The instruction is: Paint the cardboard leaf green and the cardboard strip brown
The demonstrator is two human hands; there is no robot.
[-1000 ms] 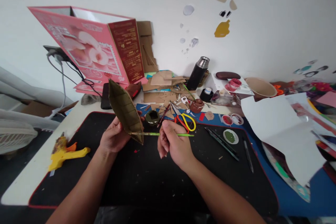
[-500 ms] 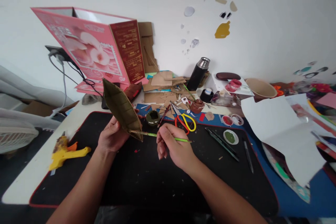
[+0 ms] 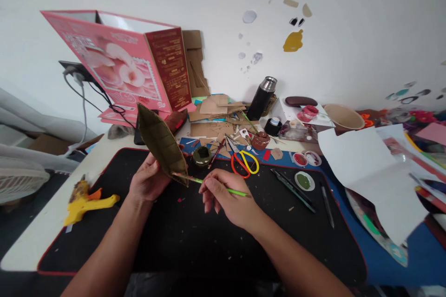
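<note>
My left hand [image 3: 150,180] is closed on a dark green painted cardboard piece [image 3: 162,141], shaped like a pointed leaf with scored lines, tilted upright above the black mat. Between the fingers of my right hand [image 3: 226,195] is a thin paintbrush [image 3: 240,192] with a bright green handle. The brush's tip meets the lower edge of the cardboard piece. Just behind my hands stands an open jar of dark green paint [image 3: 201,156]. Scissors [image 3: 245,162] with red and yellow handles lie past my right hand.
A yellow glue gun [image 3: 87,202] lies at the left. Right of my hands are a lid with green paint [image 3: 304,181] and dark pens [image 3: 294,190]. Cardboard scraps [image 3: 212,129], a brown paint jar [image 3: 260,140] and a black thermos [image 3: 262,98] stand behind; a pink box [image 3: 118,62] rises back left.
My right hand has shifted slightly left, and the brush's handle is angled more downward to the right. The cardboard piece stays nearly in place in my left hand.
</note>
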